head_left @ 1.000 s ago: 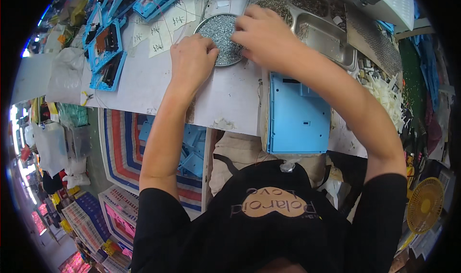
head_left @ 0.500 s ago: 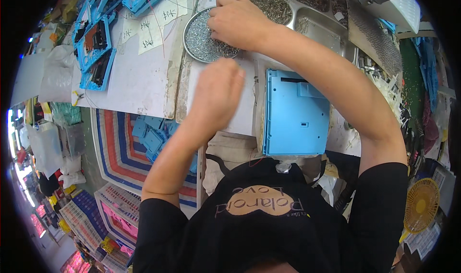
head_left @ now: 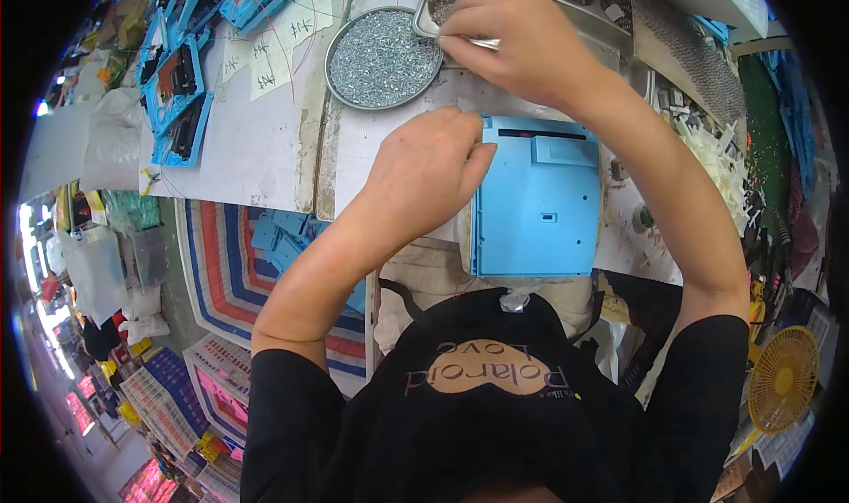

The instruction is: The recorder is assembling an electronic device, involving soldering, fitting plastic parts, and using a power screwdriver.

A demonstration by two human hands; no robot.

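Note:
A flat light-blue plastic housing [head_left: 535,220] lies in front of me at the table's near edge. My left hand [head_left: 424,167] is closed, its fingertips at the housing's far left corner; anything in the fingers is hidden. Beyond it stands a round metal dish [head_left: 329,76] heaped with small silvery screws [head_left: 382,61]. My right hand [head_left: 526,38] is over the near left edge of a compartmented metal tray [head_left: 424,27]. Its thumb and fingers are pinched together; I cannot make out what they hold.
Blue frames with black parts [head_left: 181,96] and thin red wires lie at the far left by handwritten paper sheets [head_left: 270,61]. A striped bag-lined bin [head_left: 212,264] with blue plastic pieces stands below the table's left part. White strips [head_left: 716,162] pile up beyond my right forearm.
My right hand has moved right from the screw dish to the tray edge. My left hand has moved right, to the housing's corner. The dish is now fully in sight.

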